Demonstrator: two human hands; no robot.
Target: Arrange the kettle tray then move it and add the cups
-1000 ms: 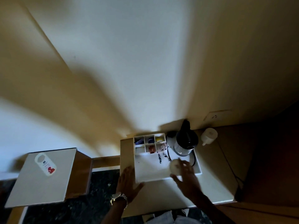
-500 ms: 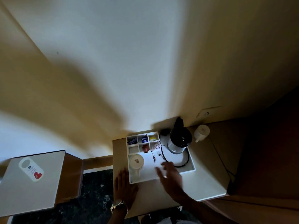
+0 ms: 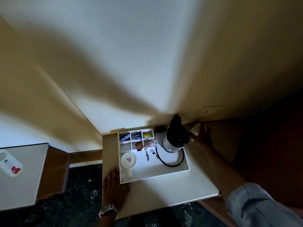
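A white kettle tray [image 3: 173, 173] lies on a small white table [image 3: 172, 190]. On its right half stands a black-and-steel kettle [image 3: 175, 138] with a black cord looped in front. One white cup [image 3: 128, 160] lies in the tray's left part, handle toward me. Small compartments at the tray's back hold sachets [image 3: 138, 140]. My left hand [image 3: 114, 185] rests flat on the table, touching the tray's near left corner. My right hand [image 3: 202, 135] reaches behind the kettle and its fingers close around a second white cup [image 3: 195, 129] at the back right of the table.
Walls meet in a corner right behind the table, with a socket [image 3: 205, 112] above the far cup. A lower white surface [image 3: 21, 177] with a door-hanger card lies to the left, across a gap over dark patterned floor. Dark wooden furniture stands to the right.
My right hand set the first cup down in the tray's left part, then left the tray and reached back right to the second cup. My left hand stayed at the tray corner.
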